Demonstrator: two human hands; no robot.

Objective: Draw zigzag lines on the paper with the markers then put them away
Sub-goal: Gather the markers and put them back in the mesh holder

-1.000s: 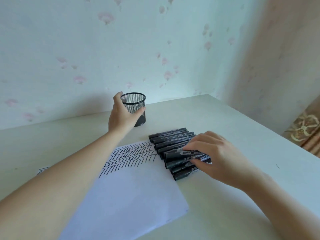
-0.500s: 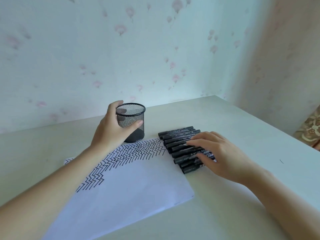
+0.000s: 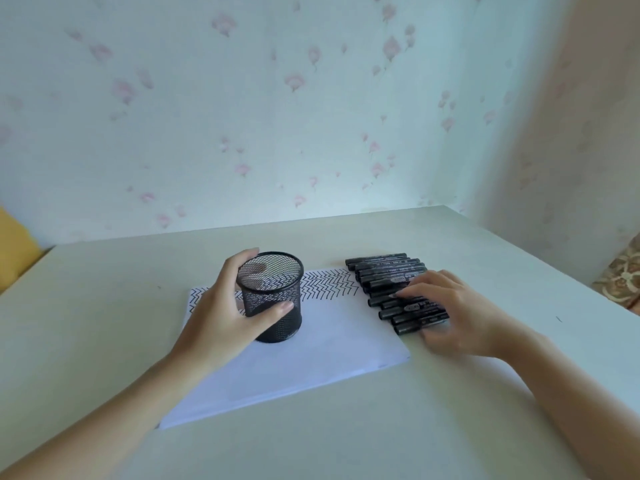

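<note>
— So, where is the black wire-mesh pen cup?
— Upright on the white sheet of paper, over the left part of the band of black zigzag lines drawn along the sheet's far edge. The left hand grips it: thumb across the near side of the mesh, fingers curled round the far side and showing through the mesh.
— And the row of black capped markers?
— They lie side by side on the pale counter, just beside the paper's right edge, caps pointing left.
— What is the right hand doing?
— It lies over the nearer markers, palm down. Its fingers are fairly straight and rest on the barrels; the thumb is beside the nearest marker. I cannot tell whether it pinches any of them.
— Anything behind?
— A pale wall with pink flower wallpaper.
</note>
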